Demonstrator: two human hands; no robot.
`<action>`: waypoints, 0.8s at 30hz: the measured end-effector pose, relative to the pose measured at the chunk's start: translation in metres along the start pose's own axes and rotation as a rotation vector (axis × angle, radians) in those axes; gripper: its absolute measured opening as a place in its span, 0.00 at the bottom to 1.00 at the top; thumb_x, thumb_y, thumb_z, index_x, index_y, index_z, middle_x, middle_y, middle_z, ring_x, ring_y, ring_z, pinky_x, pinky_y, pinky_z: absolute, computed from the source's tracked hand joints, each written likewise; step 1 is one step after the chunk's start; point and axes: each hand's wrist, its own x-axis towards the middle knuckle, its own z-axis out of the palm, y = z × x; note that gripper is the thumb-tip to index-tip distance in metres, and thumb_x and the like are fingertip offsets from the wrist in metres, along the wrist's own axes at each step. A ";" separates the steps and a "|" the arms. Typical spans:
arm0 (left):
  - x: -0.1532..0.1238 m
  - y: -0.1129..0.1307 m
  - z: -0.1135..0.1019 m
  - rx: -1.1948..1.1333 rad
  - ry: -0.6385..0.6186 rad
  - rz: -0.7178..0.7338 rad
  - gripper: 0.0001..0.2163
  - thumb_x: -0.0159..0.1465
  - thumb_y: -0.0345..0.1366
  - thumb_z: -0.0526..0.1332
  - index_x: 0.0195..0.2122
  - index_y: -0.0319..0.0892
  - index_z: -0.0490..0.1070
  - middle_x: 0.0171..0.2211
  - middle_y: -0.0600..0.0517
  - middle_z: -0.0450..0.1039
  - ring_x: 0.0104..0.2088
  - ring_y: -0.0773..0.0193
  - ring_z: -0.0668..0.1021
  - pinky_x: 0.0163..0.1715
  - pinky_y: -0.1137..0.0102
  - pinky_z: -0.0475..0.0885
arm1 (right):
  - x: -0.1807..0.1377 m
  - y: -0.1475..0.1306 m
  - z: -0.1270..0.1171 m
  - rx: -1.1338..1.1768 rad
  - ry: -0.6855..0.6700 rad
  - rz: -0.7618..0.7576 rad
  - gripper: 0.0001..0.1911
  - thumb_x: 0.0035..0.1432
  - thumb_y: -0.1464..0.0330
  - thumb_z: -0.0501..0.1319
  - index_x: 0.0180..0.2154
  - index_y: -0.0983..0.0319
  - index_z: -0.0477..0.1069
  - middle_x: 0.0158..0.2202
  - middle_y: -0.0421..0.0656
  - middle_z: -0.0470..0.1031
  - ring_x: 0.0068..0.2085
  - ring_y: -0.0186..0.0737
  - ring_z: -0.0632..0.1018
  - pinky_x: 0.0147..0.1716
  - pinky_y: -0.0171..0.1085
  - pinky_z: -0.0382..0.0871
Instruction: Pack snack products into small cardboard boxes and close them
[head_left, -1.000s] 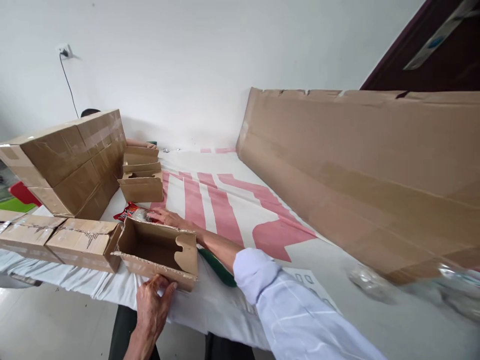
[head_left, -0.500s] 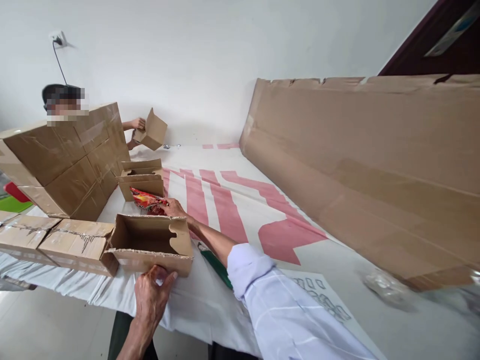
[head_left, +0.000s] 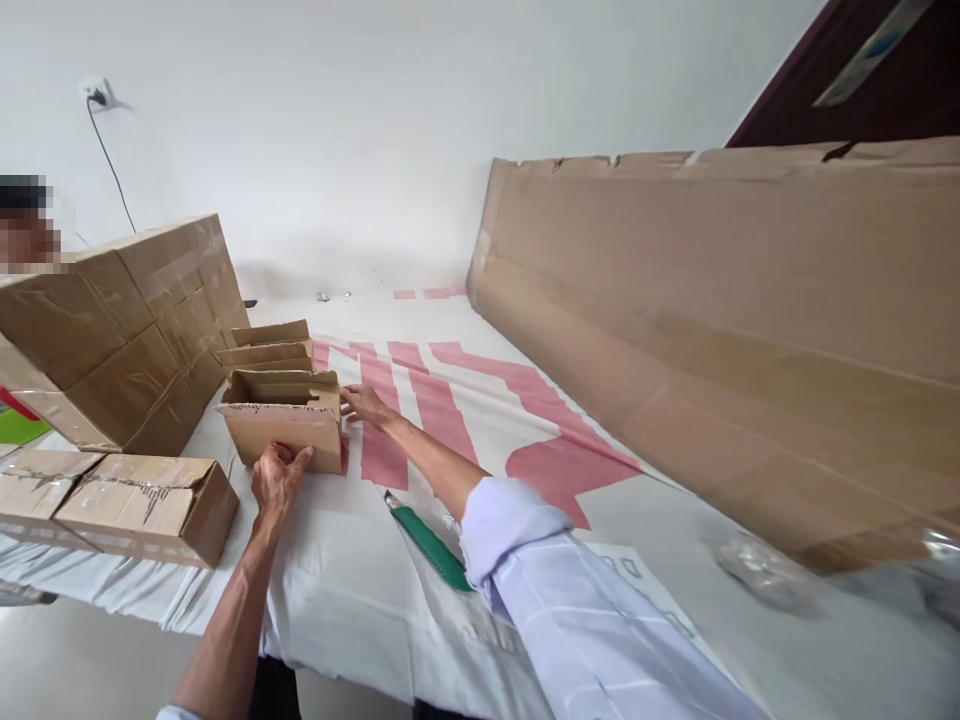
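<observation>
Carton, left hand touching — right hand beside

Open box moved forward (now apart from closed box).

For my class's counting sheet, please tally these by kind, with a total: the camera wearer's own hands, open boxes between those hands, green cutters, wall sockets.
Wearer's own hands: 2, the left hand and the right hand
Open box between them: 1
Green cutter: 1
Wall socket: 1
Total: 5
</observation>
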 end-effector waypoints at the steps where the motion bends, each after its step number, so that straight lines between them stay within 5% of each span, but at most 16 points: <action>1: 0.005 0.003 0.003 -0.004 0.012 -0.009 0.15 0.64 0.52 0.69 0.37 0.44 0.78 0.36 0.45 0.85 0.42 0.47 0.85 0.38 0.64 0.73 | 0.002 0.001 -0.002 -0.021 0.009 0.014 0.19 0.71 0.54 0.63 0.46 0.63 0.76 0.41 0.46 0.81 0.37 0.39 0.80 0.37 0.39 0.76; 7: 0.030 0.012 0.017 -0.023 0.046 -0.064 0.15 0.64 0.52 0.69 0.39 0.45 0.78 0.41 0.41 0.85 0.47 0.43 0.85 0.43 0.60 0.75 | -0.027 0.007 -0.011 -0.112 0.057 -0.021 0.14 0.66 0.66 0.63 0.51 0.63 0.77 0.51 0.50 0.81 0.48 0.45 0.80 0.48 0.41 0.74; 14: 0.079 0.010 0.019 -0.063 0.067 -0.111 0.14 0.67 0.46 0.69 0.43 0.39 0.79 0.47 0.36 0.83 0.54 0.41 0.82 0.50 0.55 0.76 | -0.156 0.016 -0.031 -0.314 -0.059 -0.309 0.19 0.68 0.62 0.61 0.57 0.58 0.75 0.52 0.48 0.79 0.48 0.45 0.81 0.48 0.44 0.78; 19: 0.125 0.025 0.033 -0.099 0.062 -0.124 0.17 0.72 0.46 0.67 0.55 0.40 0.76 0.55 0.44 0.78 0.54 0.51 0.81 0.55 0.51 0.78 | -0.231 0.068 -0.048 -0.635 0.099 -0.404 0.20 0.68 0.66 0.60 0.60 0.54 0.74 0.58 0.49 0.78 0.57 0.52 0.79 0.55 0.50 0.78; 24: 0.179 0.043 0.048 -0.165 0.058 -0.135 0.18 0.73 0.43 0.67 0.59 0.40 0.73 0.58 0.43 0.75 0.54 0.51 0.81 0.53 0.52 0.80 | -0.262 0.134 -0.054 -0.818 0.222 -0.470 0.28 0.67 0.64 0.64 0.67 0.53 0.68 0.63 0.49 0.76 0.60 0.55 0.79 0.54 0.51 0.80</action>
